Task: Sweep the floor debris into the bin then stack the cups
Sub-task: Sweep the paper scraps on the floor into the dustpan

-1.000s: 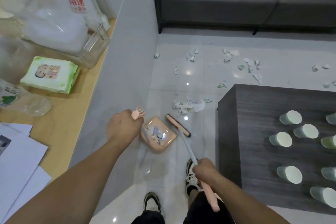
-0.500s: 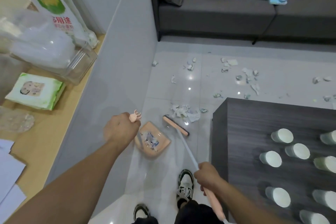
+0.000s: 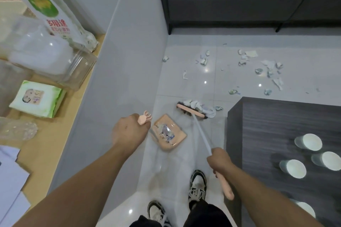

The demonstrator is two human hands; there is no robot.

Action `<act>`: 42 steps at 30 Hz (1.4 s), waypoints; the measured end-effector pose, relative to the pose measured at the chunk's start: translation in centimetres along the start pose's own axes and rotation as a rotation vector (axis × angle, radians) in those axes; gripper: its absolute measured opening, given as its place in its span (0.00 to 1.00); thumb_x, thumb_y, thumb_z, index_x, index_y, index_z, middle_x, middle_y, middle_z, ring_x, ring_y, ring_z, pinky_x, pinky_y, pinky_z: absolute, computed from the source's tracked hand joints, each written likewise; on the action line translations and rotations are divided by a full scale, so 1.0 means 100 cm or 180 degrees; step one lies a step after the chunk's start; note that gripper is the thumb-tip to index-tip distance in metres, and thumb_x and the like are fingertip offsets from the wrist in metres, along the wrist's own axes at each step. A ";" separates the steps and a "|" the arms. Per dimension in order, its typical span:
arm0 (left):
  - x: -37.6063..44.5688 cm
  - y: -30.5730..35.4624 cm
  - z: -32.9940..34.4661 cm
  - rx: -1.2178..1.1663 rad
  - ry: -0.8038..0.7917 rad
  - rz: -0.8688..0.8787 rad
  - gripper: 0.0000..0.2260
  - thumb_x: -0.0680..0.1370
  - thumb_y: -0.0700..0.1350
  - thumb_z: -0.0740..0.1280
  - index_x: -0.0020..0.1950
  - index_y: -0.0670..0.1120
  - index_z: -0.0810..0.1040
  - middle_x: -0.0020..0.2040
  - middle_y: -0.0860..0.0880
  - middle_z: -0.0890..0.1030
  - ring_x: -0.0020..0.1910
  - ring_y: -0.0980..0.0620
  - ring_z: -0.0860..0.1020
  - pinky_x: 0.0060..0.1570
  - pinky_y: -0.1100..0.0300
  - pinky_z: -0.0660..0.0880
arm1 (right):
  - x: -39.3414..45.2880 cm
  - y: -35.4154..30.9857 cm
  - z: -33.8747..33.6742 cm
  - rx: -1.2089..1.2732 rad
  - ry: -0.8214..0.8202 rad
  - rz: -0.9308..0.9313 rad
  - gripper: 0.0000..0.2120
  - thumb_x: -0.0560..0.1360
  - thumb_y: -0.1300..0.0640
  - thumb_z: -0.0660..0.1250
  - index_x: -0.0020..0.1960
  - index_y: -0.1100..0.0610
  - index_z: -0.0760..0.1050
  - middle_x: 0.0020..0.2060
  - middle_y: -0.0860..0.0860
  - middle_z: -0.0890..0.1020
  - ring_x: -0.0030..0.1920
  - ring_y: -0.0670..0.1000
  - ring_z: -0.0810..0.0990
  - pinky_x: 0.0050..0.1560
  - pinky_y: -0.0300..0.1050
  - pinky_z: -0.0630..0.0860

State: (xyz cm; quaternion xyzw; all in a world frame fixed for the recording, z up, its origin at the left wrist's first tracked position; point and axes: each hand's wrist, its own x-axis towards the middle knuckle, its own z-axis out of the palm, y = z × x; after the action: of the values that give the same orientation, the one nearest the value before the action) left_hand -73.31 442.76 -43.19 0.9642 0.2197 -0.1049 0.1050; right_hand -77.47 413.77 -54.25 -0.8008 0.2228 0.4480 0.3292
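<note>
Left hand (image 3: 129, 132) was closed in a fist round the upright handle of the pink dustpan (image 3: 168, 134), whose pan sat flat on the floor (image 3: 184, 167) with paper scraps already in it; mouth faced the broom, presumably so the next stroke could feed it. Right hand (image 3: 220, 160) gripped the broom (image 3: 191, 112) where the white shaft meets its pink grip, shaft slanting forward and left. Broom head rested on the tile just beyond the pan, with a small pile of debris (image 3: 201, 107) against its far side, likely gathered for pulling back. More torn paper (image 3: 267, 68) lay scattered well beyond, toward the grey sofa (image 3: 239, 5). Cups (image 3: 308, 142) stood separate, unstacked, on the dark counter (image 3: 276, 134) at right. No bin visible. Judged: sweeping ongoing, stacking not begun.
</note>
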 end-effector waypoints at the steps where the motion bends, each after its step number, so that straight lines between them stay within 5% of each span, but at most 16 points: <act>1: 0.002 0.004 0.002 -0.0017 -0.0002 0.0001 0.15 0.72 0.61 0.64 0.34 0.50 0.70 0.30 0.51 0.73 0.34 0.43 0.73 0.31 0.57 0.65 | 0.005 -0.009 -0.009 0.0043 0.0031 -0.0026 0.12 0.76 0.66 0.60 0.57 0.66 0.76 0.45 0.61 0.80 0.36 0.59 0.79 0.36 0.47 0.77; 15: 0.080 0.063 -0.006 -0.0075 -0.0261 0.0557 0.12 0.71 0.59 0.64 0.39 0.51 0.74 0.38 0.46 0.80 0.40 0.41 0.78 0.35 0.56 0.70 | -0.008 -0.018 -0.030 0.0460 0.0261 0.0200 0.09 0.75 0.65 0.61 0.53 0.64 0.76 0.43 0.61 0.80 0.25 0.53 0.77 0.20 0.39 0.71; 22: 0.138 0.079 -0.009 0.0021 -0.0289 0.0799 0.11 0.71 0.58 0.64 0.39 0.51 0.74 0.40 0.45 0.81 0.40 0.40 0.79 0.36 0.56 0.71 | 0.013 -0.021 -0.014 0.0264 0.0237 0.0510 0.16 0.74 0.61 0.64 0.60 0.64 0.78 0.48 0.59 0.82 0.39 0.55 0.77 0.36 0.45 0.74; 27: 0.176 0.073 -0.016 0.0054 -0.0405 0.0872 0.11 0.71 0.59 0.65 0.40 0.51 0.74 0.41 0.44 0.82 0.42 0.40 0.79 0.36 0.56 0.70 | 0.042 -0.069 -0.032 0.0433 0.0437 0.0382 0.12 0.74 0.62 0.62 0.57 0.62 0.76 0.42 0.60 0.80 0.28 0.56 0.78 0.20 0.39 0.71; 32: 0.211 0.062 -0.031 -0.0094 -0.0402 0.0691 0.11 0.72 0.59 0.66 0.38 0.52 0.73 0.43 0.44 0.82 0.44 0.40 0.80 0.37 0.57 0.70 | 0.044 -0.132 -0.053 0.0794 0.0381 0.0434 0.04 0.74 0.64 0.62 0.48 0.62 0.74 0.37 0.59 0.76 0.22 0.53 0.75 0.21 0.42 0.74; 36: 0.233 0.057 -0.041 -0.0260 -0.0398 0.0545 0.11 0.71 0.58 0.66 0.38 0.51 0.74 0.43 0.44 0.83 0.44 0.40 0.80 0.37 0.57 0.69 | 0.035 -0.179 -0.066 0.1677 0.0133 0.0423 0.09 0.75 0.65 0.63 0.54 0.67 0.75 0.32 0.57 0.74 0.21 0.49 0.71 0.23 0.40 0.69; 42: 0.251 0.046 -0.046 -0.0306 -0.0353 0.0291 0.13 0.71 0.58 0.67 0.44 0.48 0.79 0.45 0.43 0.83 0.46 0.39 0.81 0.38 0.57 0.69 | 0.052 -0.246 -0.092 0.2583 -0.0586 0.0547 0.05 0.80 0.61 0.64 0.53 0.62 0.73 0.29 0.54 0.74 0.22 0.48 0.67 0.20 0.36 0.64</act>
State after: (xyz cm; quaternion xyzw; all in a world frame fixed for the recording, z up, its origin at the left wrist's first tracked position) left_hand -48.40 449.94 -44.33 0.9598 0.1741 -0.1426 0.1679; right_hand -53.60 423.53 -47.15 -0.5414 0.4168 0.4194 0.5978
